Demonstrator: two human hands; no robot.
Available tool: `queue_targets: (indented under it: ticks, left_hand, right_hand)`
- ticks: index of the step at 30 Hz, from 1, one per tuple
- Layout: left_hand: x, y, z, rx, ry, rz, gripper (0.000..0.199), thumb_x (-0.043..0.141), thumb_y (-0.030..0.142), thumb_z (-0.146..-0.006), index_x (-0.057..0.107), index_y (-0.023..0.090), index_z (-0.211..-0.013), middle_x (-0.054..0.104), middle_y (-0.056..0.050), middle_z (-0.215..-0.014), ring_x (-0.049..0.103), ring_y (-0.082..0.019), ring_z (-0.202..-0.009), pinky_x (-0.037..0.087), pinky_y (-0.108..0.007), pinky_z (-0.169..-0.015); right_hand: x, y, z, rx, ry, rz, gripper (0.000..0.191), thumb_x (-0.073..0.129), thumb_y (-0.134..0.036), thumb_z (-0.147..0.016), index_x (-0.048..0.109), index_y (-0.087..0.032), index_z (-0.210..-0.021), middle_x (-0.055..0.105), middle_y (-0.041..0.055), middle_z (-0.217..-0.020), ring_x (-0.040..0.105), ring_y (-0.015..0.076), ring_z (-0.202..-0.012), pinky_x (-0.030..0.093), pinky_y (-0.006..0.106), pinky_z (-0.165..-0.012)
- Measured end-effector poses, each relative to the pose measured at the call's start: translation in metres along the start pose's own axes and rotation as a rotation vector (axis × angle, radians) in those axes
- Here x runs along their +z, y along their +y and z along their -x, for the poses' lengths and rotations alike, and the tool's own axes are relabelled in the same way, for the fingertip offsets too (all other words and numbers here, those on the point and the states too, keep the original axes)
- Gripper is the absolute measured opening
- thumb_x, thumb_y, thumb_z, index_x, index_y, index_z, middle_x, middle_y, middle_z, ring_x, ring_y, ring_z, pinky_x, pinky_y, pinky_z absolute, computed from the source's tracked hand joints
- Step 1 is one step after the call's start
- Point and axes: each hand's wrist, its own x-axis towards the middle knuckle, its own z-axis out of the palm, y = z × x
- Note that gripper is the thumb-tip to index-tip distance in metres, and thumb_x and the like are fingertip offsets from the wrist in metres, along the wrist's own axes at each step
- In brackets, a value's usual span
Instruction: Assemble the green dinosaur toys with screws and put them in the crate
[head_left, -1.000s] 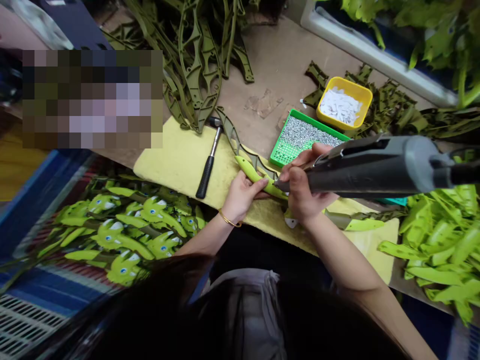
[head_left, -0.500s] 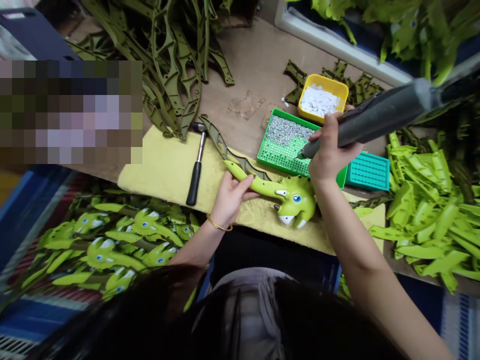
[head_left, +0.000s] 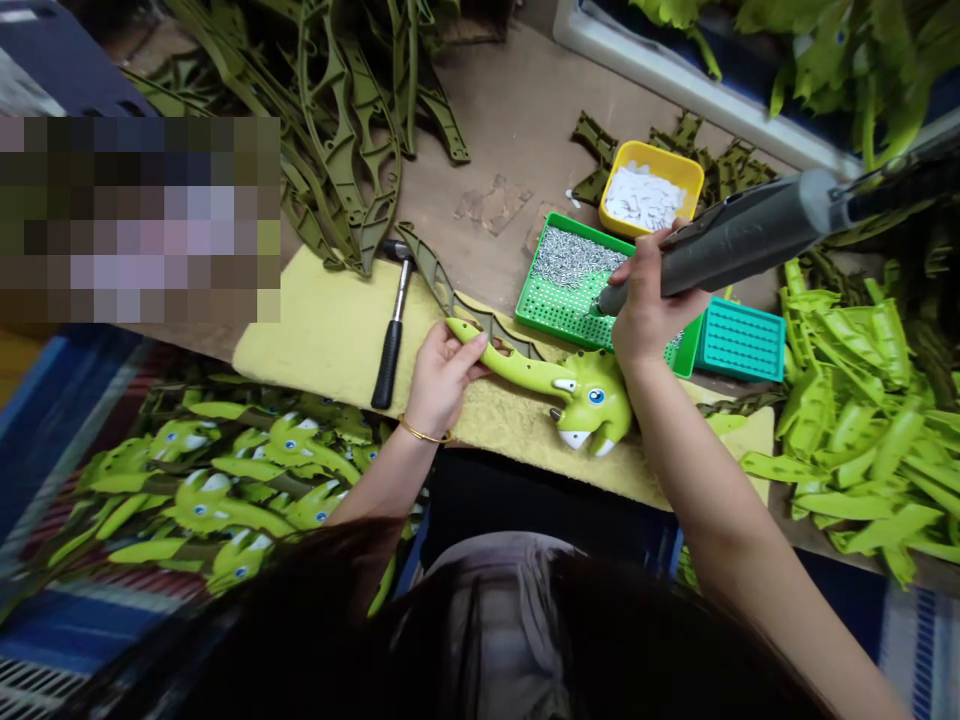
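Note:
My left hand (head_left: pixel 442 375) pinches the narrow end of a lime-green plastic toy dinosaur part (head_left: pixel 525 370), thumb on top. Its horned head (head_left: pixel 600 405) with a blue eye lies to the right on the yellow cloth (head_left: pixel 315 310). An olive ribbed strip (head_left: pixel 431 265) runs along behind the green piece. My right hand (head_left: pixel 649 310) is closed around a grey electric screwdriver (head_left: pixel 750 235), its tip down over the green perforated tray (head_left: pixel 559 312). Small silvery screws (head_left: pixel 562 258) fill the tray's far left part. A hammer (head_left: pixel 390 350) with a black handle lies left of my left hand.
A yellow box (head_left: pixel 694 185) of white pieces and a teal ridged tray (head_left: pixel 742 340) flank the green tray. Lime-green parts (head_left: pixel 862 430) heap at the right, olive strips (head_left: pixel 345 120) at the back left. A crate below left holds assembled dinosaur pieces (head_left: pixel 217 500).
My left hand has slid left along the green piece, closer to its end. My right hand with the screwdriver has shifted slightly left, still over the tray.

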Motion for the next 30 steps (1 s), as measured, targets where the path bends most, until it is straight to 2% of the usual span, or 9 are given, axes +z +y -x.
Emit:
queue_targets:
  ticks: [4,9,12,14,17,20,23,26,30]
  left_hand:
    - [0.000,-0.004,-0.002,0.033,0.010,0.022,0.046,0.081,0.035,-0.065,0.049,0.019,-0.093,0.068,0.000,-0.078,0.071,-0.018,-0.076,0.061,-0.033,-0.072]
    - [0.000,-0.006,-0.003,0.054,-0.007,0.048,0.045,0.082,0.035,-0.066,0.049,0.018,-0.093,0.067,0.000,-0.078,0.071,-0.018,-0.076,0.061,-0.031,-0.070]
    - [-0.001,-0.006,-0.003,0.047,-0.031,0.058,0.048,0.083,0.036,-0.063,0.049,0.018,-0.092,0.066,0.001,-0.079,0.070,-0.017,-0.076,0.060,-0.029,-0.068]
    - [0.000,-0.006,-0.003,0.045,-0.035,0.063,0.050,0.085,0.035,-0.061,0.049,0.018,-0.092,0.066,0.001,-0.080,0.070,-0.017,-0.074,0.059,-0.028,-0.065]
    - [0.001,-0.005,-0.003,0.040,-0.029,0.071,0.053,0.086,0.035,-0.059,0.049,0.018,-0.093,0.068,0.000,-0.080,0.068,-0.016,-0.071,0.058,-0.027,-0.063]
    - [0.001,-0.005,-0.003,0.025,-0.034,0.081,0.054,0.085,0.037,-0.059,0.049,0.018,-0.093,0.068,0.001,-0.080,0.067,-0.015,-0.071,0.058,-0.028,-0.065]
    - [0.002,-0.005,-0.003,0.015,-0.038,0.089,0.053,0.085,0.038,-0.058,0.049,0.019,-0.092,0.067,0.003,-0.078,0.066,-0.014,-0.070,0.057,-0.028,-0.066]
    - [0.002,-0.005,-0.004,0.012,-0.041,0.103,0.053,0.086,0.039,-0.057,0.048,0.020,-0.090,0.064,0.004,-0.075,0.065,-0.014,-0.068,0.057,-0.027,-0.065]
    - [0.001,-0.005,-0.001,0.034,-0.062,0.108,0.050,0.084,0.041,-0.061,0.046,0.020,-0.087,0.062,0.005,-0.073,0.062,-0.011,-0.066,0.054,-0.024,-0.061]
  right_hand:
    - [0.003,-0.001,0.001,-0.007,0.017,-0.014,0.039,0.046,-0.047,-0.088,0.050,-0.025,-0.121,0.062,0.0055,-0.111,0.064,0.0122,-0.068,0.058,0.034,-0.070]
    - [0.001,-0.006,-0.002,-0.070,0.047,-0.018,0.038,0.051,-0.046,-0.085,0.049,-0.024,-0.115,0.061,0.0035,-0.097,0.056,0.0088,-0.056,0.053,0.030,-0.061]
    - [-0.003,-0.030,-0.005,-0.128,0.098,-0.019,0.034,0.046,-0.044,-0.086,0.046,-0.024,-0.113,0.058,0.0032,-0.096,0.052,0.0075,-0.054,0.050,0.027,-0.056]
    - [-0.002,-0.053,-0.001,-0.178,0.132,-0.107,0.028,0.042,-0.041,-0.088,0.043,-0.026,-0.112,0.054,0.0024,-0.095,0.048,0.0056,-0.051,0.045,0.024,-0.050]
    - [0.014,-0.086,0.014,-0.211,0.044,-0.270,0.028,0.040,-0.038,-0.092,0.042,-0.029,-0.118,0.050,0.0013,-0.098,0.048,0.0038,-0.052,0.043,0.022,-0.052]
    - [0.042,-0.102,0.038,-0.197,-0.101,-0.340,0.036,0.045,-0.040,-0.092,0.041,-0.034,-0.128,0.050,0.0009,-0.100,0.053,0.0058,-0.056,0.048,0.025,-0.058]
    - [0.067,-0.101,0.054,-0.182,-0.200,-0.277,0.044,0.042,-0.048,-0.093,0.038,-0.034,-0.135,0.052,0.0035,-0.102,0.061,0.0113,-0.064,0.053,0.030,-0.062]
    - [0.078,-0.096,0.059,-0.178,-0.263,-0.138,0.051,0.033,-0.055,-0.093,0.037,-0.031,-0.138,0.055,0.0072,-0.107,0.067,0.0161,-0.076,0.056,0.033,-0.065]
    - [0.081,-0.093,0.061,-0.123,-0.263,-0.166,0.042,0.042,-0.052,-0.089,0.045,-0.031,-0.126,0.057,0.0049,-0.097,0.062,0.0130,-0.063,0.057,0.033,-0.061]
